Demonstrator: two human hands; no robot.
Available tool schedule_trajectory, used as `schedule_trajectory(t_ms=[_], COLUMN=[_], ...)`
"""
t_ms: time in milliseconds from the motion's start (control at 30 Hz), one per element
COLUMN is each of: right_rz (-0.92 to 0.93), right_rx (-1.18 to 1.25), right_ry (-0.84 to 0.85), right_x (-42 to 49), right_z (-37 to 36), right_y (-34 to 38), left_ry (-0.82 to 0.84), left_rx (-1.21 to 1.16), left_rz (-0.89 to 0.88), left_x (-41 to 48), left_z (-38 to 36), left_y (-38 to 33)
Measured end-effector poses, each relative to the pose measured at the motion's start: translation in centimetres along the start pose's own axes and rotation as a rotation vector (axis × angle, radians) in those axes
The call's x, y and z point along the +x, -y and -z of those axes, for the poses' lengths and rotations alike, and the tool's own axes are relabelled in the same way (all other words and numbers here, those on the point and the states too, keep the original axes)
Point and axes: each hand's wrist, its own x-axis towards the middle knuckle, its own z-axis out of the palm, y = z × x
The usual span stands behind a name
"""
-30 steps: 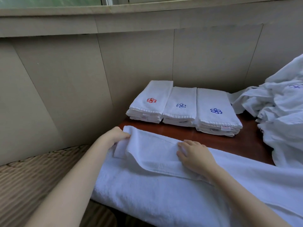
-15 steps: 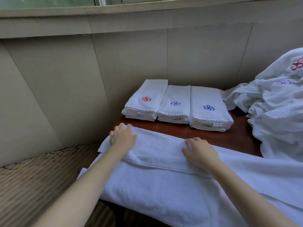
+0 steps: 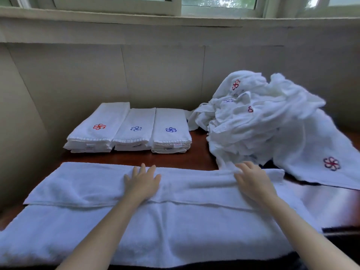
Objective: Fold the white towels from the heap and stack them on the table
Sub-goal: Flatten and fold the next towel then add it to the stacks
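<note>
1. The left hand (image 3: 143, 182) lies flat, palm down, fingers straight and slightly spread, pressing the folded-over flap of the towel (image 3: 155, 227) near its middle.
2. The right hand (image 3: 253, 180) rests palm down on the flap's right part, fingers extended toward its far edge, close to the heap (image 3: 263, 121); whether the fingertips pinch cloth cannot be told.
3. The hands are well apart, both forearms reaching forward over the towel.
4. The towel lies spread across the near side of the table (image 3: 196, 152), its far long side folded toward the person, the flap's hem running left to right under both wrists. Its near edge hangs over the table's front.
5. Three stacks (image 3: 128, 131) of folded towels sit side by side at the back left, touching one another.
6. The heap fills the back right; one towel from it trails toward the right edge.
7. A bare strip of table shows between the towel and the stacks.
</note>
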Motion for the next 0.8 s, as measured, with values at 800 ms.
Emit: schedule_trajectory(t_ms=[800], right_rz=[-0.119], right_rx=[0.213], right_ry=[-0.140], right_x=[-3.1], right_z=[1.5], right_y=[-7.9], left_ry=[-0.415], left_rx=[-0.153], left_rz=[0.041], left_x=[-2.1], left_z=[-0.6], left_y=[-0.4])
